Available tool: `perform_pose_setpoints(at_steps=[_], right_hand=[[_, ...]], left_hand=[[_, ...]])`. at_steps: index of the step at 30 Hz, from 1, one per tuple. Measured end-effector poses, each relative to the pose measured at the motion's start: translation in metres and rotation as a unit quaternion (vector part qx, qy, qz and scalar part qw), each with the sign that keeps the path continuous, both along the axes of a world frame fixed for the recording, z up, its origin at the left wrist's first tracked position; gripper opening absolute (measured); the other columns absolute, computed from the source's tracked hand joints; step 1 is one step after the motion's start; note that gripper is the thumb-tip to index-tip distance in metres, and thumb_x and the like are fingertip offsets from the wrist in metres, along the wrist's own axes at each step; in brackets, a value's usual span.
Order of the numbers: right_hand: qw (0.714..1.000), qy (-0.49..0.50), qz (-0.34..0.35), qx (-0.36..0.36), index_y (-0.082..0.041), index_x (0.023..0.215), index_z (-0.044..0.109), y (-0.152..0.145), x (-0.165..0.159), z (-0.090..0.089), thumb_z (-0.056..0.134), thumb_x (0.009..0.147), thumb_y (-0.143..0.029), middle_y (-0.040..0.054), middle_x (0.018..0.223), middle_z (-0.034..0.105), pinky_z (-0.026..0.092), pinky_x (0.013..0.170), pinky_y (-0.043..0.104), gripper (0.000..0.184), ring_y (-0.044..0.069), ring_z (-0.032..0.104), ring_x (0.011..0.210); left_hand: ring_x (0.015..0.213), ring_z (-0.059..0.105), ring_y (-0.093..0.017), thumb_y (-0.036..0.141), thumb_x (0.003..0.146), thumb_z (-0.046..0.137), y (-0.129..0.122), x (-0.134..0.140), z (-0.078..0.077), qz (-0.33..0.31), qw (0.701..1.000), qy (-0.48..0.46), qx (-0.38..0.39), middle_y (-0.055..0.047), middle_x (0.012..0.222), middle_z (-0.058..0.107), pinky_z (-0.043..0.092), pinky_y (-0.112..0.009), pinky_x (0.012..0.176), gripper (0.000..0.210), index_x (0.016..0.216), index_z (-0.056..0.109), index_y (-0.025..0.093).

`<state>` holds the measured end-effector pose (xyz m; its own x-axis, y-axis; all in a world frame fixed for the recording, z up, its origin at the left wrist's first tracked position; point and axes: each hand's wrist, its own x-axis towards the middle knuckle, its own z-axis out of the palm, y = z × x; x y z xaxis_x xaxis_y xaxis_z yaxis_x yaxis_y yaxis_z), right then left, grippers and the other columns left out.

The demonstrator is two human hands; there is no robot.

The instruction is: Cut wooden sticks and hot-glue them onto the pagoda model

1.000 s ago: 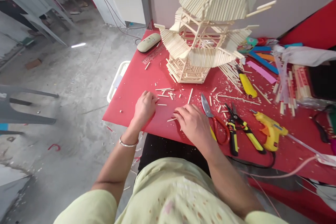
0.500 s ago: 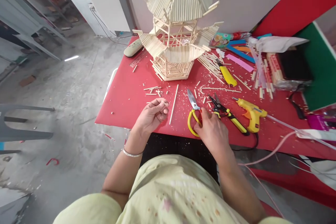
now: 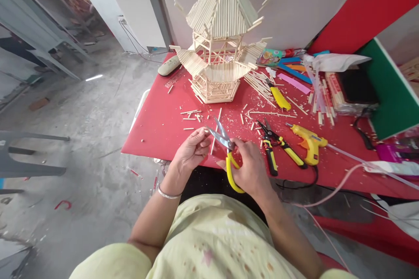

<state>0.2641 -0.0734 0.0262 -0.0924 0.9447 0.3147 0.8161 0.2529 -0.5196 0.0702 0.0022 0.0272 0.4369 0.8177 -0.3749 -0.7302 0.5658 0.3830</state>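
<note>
My right hand (image 3: 250,168) is closed around yellow-handled scissors (image 3: 231,175), held above the table's front edge with the blades apart and pointing up and left. My left hand (image 3: 193,150) pinches a small pale piece of stick (image 3: 206,130) between thumb and fingertips. One scissor blade reaches to that piece; whether it touches cannot be made out. Beneath the blades a longer thin stick (image 3: 213,145) lies on the red table. Behind my hands stands a pagoda model (image 3: 224,15) made of pale round sticks, with two roof tiers.
Right of my hands lie pliers (image 3: 270,157), a yellow glue gun (image 3: 309,141) with its cord, and a yellow utility knife (image 3: 279,97). Short stick offcuts (image 3: 190,117) and shavings litter the red table (image 3: 157,117). Stick bundles (image 3: 324,100) and a glasses case (image 3: 169,65) lie farther back.
My right hand has lifted the scissors off the table and brought them left to my left hand, blades spread. The left hand stays pinched, slightly shifted right and down.
</note>
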Motion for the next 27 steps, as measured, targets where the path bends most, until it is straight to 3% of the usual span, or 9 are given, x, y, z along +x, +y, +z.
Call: perform_pose_setpoints(at_steps=[7,15,20,27], right_hand=[[0.999,-0.018,-0.008,-0.049,-0.021,0.135,0.057,-0.001,-0.019,-0.001,0.062,0.094,-0.051,0.0113,0.111,0.066,0.05,0.082,0.037,0.051,0.027,0.066,0.099],[0.998,-0.03,-0.012,-0.058,-0.019,0.136,0.058,0.002,-0.029,0.002,0.061,0.095,-0.05,0.0129,0.112,0.071,0.051,0.082,0.034,0.051,0.027,0.068,0.101],[0.997,-0.056,-0.02,-0.057,-0.02,0.135,0.062,0.004,-0.03,0.0,0.059,0.096,-0.049,0.0116,0.107,0.073,0.048,0.075,0.032,0.049,0.025,0.07,0.091],[0.993,-0.057,-0.033,-0.093,-0.017,0.132,0.066,0.0,-0.025,-0.008,0.053,0.098,-0.055,0.0092,0.092,0.077,0.042,0.067,0.029,0.052,0.022,0.072,0.077]], left_hand=[[0.044,0.041,0.0,0.001,0.086,0.066,-0.006,0.004,0.001,0.005,0.998,-0.024,-0.063,0.006,0.062,0.044,0.023,-0.006,0.035,0.014,0.087,0.061,0.014],[0.044,0.038,0.0,0.003,0.083,0.072,-0.007,0.003,0.0,0.012,0.998,-0.024,-0.052,0.006,0.061,0.043,0.023,-0.007,0.037,0.021,0.078,0.055,0.014],[0.043,0.035,0.0,0.006,0.083,0.074,-0.009,0.002,0.001,0.015,0.999,-0.016,-0.049,0.007,0.059,0.039,0.023,-0.007,0.038,0.026,0.076,0.051,0.015],[0.047,0.042,0.002,0.005,0.08,0.074,-0.011,0.003,-0.005,0.013,0.998,-0.032,-0.051,0.003,0.075,0.057,0.026,-0.006,0.037,0.019,0.081,0.057,0.013]])
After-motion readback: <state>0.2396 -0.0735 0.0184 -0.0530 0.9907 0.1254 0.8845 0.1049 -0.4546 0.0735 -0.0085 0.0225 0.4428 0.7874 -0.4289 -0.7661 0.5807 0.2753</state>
